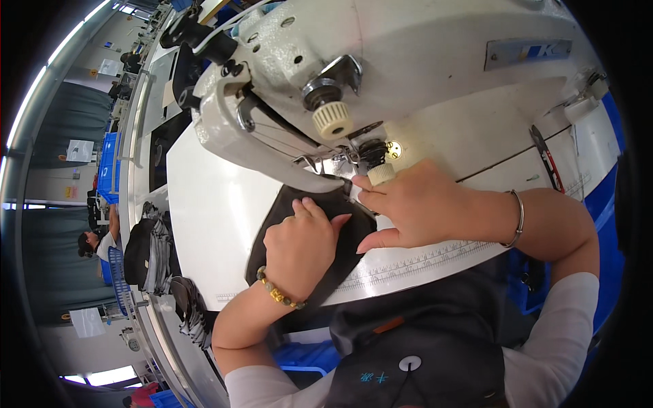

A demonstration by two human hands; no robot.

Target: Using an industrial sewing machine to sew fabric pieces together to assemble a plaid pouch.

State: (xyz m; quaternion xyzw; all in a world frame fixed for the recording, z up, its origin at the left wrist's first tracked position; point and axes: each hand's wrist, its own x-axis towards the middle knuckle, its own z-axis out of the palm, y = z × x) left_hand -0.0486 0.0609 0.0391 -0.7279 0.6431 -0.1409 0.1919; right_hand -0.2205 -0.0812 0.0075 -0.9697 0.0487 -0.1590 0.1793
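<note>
A dark fabric piece (272, 228) lies on the white sewing machine bed, its far edge at the needle area. My left hand (297, 248) presses down on the fabric with its fingers stretched forward and its thumb out to the side. My right hand (418, 207) rests at the fabric's right edge, fingers pointing left toward the needle, thumb spread apart below them. The sewing machine (415, 61) stands over the work. A cream tension knob (332, 120) sits on its head. The presser foot is partly hidden by the lever and my right fingers.
Red-and-black thread snips (546, 160) lie at the right of the table (204, 224). A printed ruler (408, 262) runs along the near edge. Stacks of dark cut pieces (153, 248) stand at the left. Blue bins (309, 357) sit below. A person (105, 248) is far left.
</note>
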